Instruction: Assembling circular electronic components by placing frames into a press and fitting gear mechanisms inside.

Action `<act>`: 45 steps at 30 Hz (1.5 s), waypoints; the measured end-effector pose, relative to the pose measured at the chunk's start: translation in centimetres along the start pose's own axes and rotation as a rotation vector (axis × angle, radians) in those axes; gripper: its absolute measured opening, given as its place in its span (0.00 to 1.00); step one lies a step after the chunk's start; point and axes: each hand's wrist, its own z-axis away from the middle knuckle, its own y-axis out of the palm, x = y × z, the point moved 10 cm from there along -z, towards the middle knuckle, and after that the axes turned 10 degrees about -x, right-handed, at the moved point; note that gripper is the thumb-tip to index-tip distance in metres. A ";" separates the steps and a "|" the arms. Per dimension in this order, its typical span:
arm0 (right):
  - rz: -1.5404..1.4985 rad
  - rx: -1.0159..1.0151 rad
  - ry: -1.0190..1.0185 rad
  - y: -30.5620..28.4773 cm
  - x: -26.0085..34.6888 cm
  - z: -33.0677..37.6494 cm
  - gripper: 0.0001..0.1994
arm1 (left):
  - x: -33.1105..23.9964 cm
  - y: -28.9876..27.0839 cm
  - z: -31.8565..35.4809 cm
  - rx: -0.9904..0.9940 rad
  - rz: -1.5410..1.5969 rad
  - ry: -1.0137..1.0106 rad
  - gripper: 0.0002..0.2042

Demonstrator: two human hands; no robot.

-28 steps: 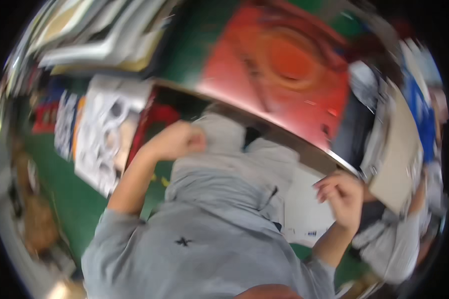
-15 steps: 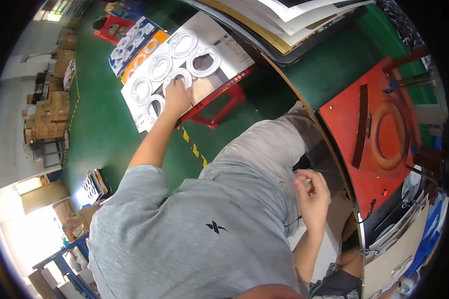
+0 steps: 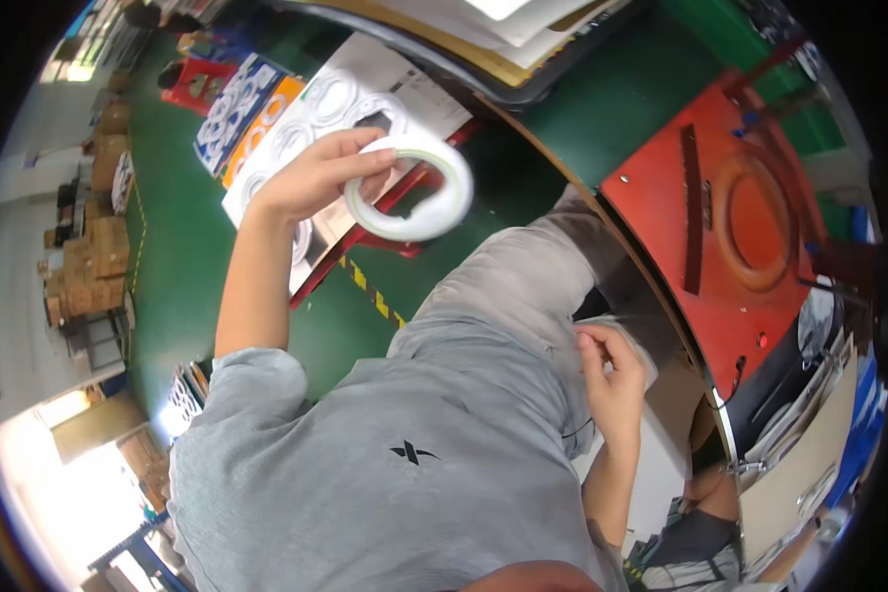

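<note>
My left hand [image 3: 330,173] grips the upper left rim of a thick white ring [image 3: 454,202], which looks like a coil of cable or tubing. Thumb and fingers clasp its band, and the ring hangs tilted above the front edge of a stool. Through its opening I see part of the red stool and the dark floor. My right hand [image 3: 613,383] rests beside my thigh, its fingers curled in and the thumb meeting the forefinger. Nothing shows in it.
More white rings [image 3: 330,97] lie on a white board [image 3: 390,67] over the red stool [image 3: 340,252]. Right of me stands a workbench with a red panel [image 3: 661,212] bearing a round raised ring. Sheets [image 3: 532,30] are stacked at the top. Cardboard boxes [image 3: 99,257] line the left.
My left hand has lifted a white ring off the board and brought it up and right, closer to me. The right hand has stayed near my thigh, its fingers slightly more closed.
</note>
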 end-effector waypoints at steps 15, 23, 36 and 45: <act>0.045 -0.035 -0.212 1.9 4.3 1.2 0.05 | -15.9 30.4 -1.1 0.007 -0.591 1.360 0.18; 0.007 -0.072 -0.188 1.8 3.5 1.5 0.05 | -17.2 29.1 0.6 0.177 -0.628 1.321 0.18; 0.053 -0.084 -0.299 1.8 5.0 0.6 0.06 | -38.1 -5.8 -13.8 -0.838 -0.994 0.859 0.39; 0.062 -0.229 -0.255 3.0 -0.4 2.3 0.10 | -36.1 -8.1 -25.9 -0.574 -1.149 0.679 0.24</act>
